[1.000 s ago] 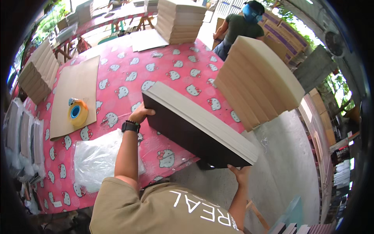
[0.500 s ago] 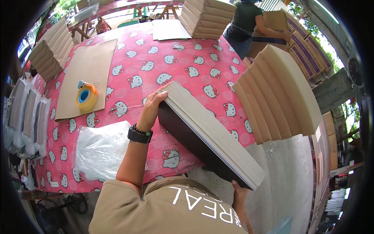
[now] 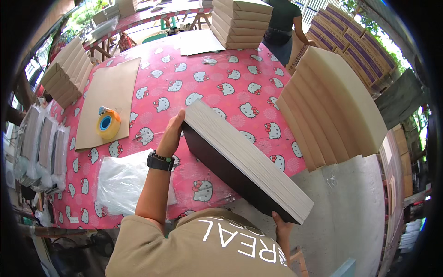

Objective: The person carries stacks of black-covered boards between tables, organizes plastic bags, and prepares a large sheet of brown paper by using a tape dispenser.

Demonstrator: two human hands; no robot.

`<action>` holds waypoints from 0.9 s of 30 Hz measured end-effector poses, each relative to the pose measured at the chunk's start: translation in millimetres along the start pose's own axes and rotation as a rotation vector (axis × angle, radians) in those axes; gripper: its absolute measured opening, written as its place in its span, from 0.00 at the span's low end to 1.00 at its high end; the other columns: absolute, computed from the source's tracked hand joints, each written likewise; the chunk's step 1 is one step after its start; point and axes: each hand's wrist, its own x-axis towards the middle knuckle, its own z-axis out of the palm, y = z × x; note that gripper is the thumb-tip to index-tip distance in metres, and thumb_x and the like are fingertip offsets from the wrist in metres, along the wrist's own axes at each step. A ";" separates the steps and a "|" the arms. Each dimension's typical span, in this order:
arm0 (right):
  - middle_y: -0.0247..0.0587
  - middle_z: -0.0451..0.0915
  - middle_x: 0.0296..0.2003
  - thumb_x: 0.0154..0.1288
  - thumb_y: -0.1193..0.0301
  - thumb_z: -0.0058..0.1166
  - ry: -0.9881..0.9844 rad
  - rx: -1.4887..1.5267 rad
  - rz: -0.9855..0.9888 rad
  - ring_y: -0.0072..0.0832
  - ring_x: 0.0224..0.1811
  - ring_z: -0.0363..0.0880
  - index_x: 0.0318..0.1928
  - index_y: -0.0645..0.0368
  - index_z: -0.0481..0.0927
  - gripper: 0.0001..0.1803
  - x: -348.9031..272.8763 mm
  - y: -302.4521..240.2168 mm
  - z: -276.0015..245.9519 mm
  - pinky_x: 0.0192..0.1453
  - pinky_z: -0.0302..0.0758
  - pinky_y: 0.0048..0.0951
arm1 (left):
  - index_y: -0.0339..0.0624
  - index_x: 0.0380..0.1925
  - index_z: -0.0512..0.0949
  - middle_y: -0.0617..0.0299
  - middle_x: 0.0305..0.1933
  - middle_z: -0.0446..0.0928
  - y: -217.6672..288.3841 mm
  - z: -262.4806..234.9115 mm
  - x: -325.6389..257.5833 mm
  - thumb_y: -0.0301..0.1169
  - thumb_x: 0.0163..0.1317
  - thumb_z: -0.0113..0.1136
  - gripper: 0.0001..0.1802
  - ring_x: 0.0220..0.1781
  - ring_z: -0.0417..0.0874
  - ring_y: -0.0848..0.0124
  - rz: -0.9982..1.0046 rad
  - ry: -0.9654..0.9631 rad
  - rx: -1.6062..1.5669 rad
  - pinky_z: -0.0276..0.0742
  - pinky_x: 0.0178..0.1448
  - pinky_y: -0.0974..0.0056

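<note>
Between my two hands I hold a thick stack of boards (image 3: 249,159), pale along the edges, with a black face turned toward me. It is tilted, running from the table down to the lower right past the table's edge. My left hand (image 3: 172,131), with a dark watch and beads at the wrist, grips the upper left end. My right hand (image 3: 281,225) grips the lower right end, thumb on the black face; its other fingers are mostly hidden. A pile of clear plastic bags (image 3: 131,184) lies beside my left forearm.
On the pink patterned table (image 3: 184,76) lie a brown paper sheet (image 3: 104,92) with a tape roll in a dispenser (image 3: 108,125), and white sheets (image 3: 200,42). Brown-wrapped packs stand right (image 3: 332,111), back (image 3: 242,23) and left (image 3: 67,74). Plastic-wrapped bundles (image 3: 39,143) sit at left. A person (image 3: 280,27) stands beyond, near cartons (image 3: 355,46).
The stack in my hands has rolled slightly, showing more of its pale edges. My left thumb no longer lies over the top corner. The co-worker's arm has lowered and the carton there has shifted.
</note>
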 end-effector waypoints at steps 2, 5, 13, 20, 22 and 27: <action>0.47 0.53 0.61 0.40 0.71 0.66 0.010 0.068 -0.138 0.35 0.62 0.53 0.63 0.62 0.45 0.52 10.1 -15.4 13.3 0.64 0.52 0.36 | 0.30 0.49 0.68 0.57 0.46 0.72 -6.0 -10.7 -1.7 0.43 0.58 0.46 0.27 0.48 0.69 0.72 -0.002 -0.049 0.018 0.61 0.53 0.68; 0.48 0.52 0.61 0.38 0.70 0.67 -0.026 0.088 -0.183 0.36 0.63 0.51 0.64 0.61 0.38 0.57 11.1 -17.4 14.7 0.66 0.47 0.37 | 0.31 0.50 0.67 0.58 0.46 0.72 -12.3 -23.0 -3.6 0.44 0.55 0.51 0.29 0.48 0.69 0.72 0.022 -0.121 0.071 0.61 0.54 0.68; 0.44 0.71 0.45 0.37 0.80 0.65 0.065 -0.213 0.134 0.34 0.46 0.70 0.52 0.65 0.64 0.37 -17.0 15.1 -16.2 0.53 0.66 0.32 | 0.34 0.50 0.65 0.61 0.43 0.72 -35.7 -49.6 8.8 0.31 0.37 0.64 0.35 0.48 0.69 0.71 -0.203 -0.349 0.161 0.64 0.53 0.66; 0.47 0.76 0.39 0.41 0.73 0.67 0.101 -0.340 0.062 0.29 0.42 0.73 0.44 0.67 0.72 0.27 3.7 -21.3 -1.3 0.46 0.70 0.28 | 0.31 0.46 0.68 0.60 0.43 0.73 -95.9 -35.7 31.5 0.32 0.35 0.67 0.34 0.45 0.73 0.70 -0.093 -0.232 -0.097 0.70 0.47 0.67; 0.44 0.76 0.38 0.42 0.71 0.67 0.131 -0.166 0.073 0.27 0.42 0.73 0.43 0.68 0.72 0.26 18.5 -16.2 -4.7 0.47 0.69 0.27 | 0.30 0.42 0.71 0.60 0.38 0.75 -85.4 -20.2 48.9 0.36 0.39 0.67 0.29 0.39 0.76 0.71 -0.150 -0.269 -0.026 0.73 0.41 0.69; 0.42 0.76 0.39 0.48 0.67 0.64 0.282 0.216 0.336 0.27 0.40 0.74 0.44 0.69 0.72 0.26 40.2 0.7 5.9 0.48 0.69 0.26 | 0.29 0.25 0.78 0.57 0.22 0.78 -59.0 45.3 122.7 0.51 0.41 0.66 0.29 0.22 0.79 0.71 -0.414 -0.291 0.536 0.74 0.27 0.70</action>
